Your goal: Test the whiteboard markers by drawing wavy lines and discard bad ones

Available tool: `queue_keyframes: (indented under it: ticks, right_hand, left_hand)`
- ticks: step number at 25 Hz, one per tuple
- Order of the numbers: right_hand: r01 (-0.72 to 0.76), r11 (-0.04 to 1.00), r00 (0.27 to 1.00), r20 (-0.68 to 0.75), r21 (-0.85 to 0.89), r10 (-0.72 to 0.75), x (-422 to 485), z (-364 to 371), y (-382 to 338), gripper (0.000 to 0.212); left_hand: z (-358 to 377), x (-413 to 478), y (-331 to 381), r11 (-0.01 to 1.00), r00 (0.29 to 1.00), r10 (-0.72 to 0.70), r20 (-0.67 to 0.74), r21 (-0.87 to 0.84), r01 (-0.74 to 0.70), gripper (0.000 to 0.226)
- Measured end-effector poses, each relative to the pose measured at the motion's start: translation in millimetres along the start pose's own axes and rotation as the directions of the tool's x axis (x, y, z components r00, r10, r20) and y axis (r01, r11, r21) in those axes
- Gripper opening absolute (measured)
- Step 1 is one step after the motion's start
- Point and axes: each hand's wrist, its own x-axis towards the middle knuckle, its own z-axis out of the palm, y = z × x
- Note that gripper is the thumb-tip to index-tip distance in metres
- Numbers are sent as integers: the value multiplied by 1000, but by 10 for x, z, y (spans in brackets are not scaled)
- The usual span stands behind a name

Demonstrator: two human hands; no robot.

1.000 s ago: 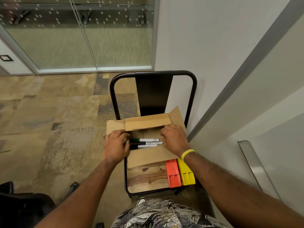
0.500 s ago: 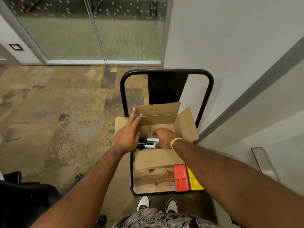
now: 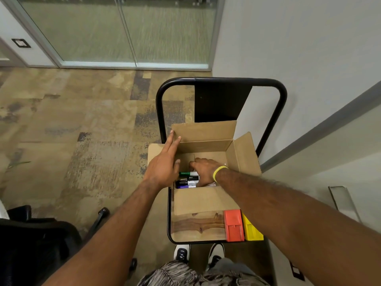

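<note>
The cardboard box [image 3: 206, 145] on the far half of the small table [image 3: 195, 226] is properly open now. A second ago its flaps were half folded over the top with both hands lying on them. Now the far flap [image 3: 204, 130] stands upright, the right one splays out toward the wall, and the near one lies flat toward the table's near edge. The left hand [image 3: 162, 166] has moved to the box's far left corner, its grip apart. The straight fingers [image 3: 174, 141] press against the edge of the far flap and keep it from falling shut. The right hand [image 3: 204, 172], with a yellow wristband [image 3: 220, 171] at the wrist, has gone down inside and rests on the whiteboard markers [image 3: 188, 180]. They lie side by side along the box's near inner wall, a green-capped one [image 3: 185, 174] farthest from me. The hand's fingertips are hidden under its back, so I cannot tell whether its grip has closed on a marker or only touches the row. By my reading the box-opening is done and the picking has just begun: no marker is out, none uncapped, no wavy line drawn. A red plastic block [image 3: 234, 225] and a yellow one [image 3: 252, 232] sit untouched at the table's near right corner.
</note>
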Motion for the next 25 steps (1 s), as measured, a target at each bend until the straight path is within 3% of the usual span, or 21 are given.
queue_keyframes:
  ticks: [7, 14, 19, 25]
  right_hand:
    - [-41, 990, 997, 72, 134, 32, 26, -39, 86, 64]
    - [-37, 992, 992, 128, 123, 21, 87, -103, 83, 53]
    - [-44, 958, 999, -1, 283, 46, -43, -167, 136, 28]
    - [56, 750, 977, -190, 659, 93, -605, -460, 55, 37]
  left_hand:
    - [18, -3, 6, 1000, 1000, -23, 1, -8, 23, 74]
    - [44, -3, -11, 1000, 1000, -27, -3, -16, 27, 74]
    - [55, -27, -42, 996, 999, -21, -31, -90, 18, 64]
    - [76, -161, -23, 973, 991, -35, -126, -232, 5, 44]
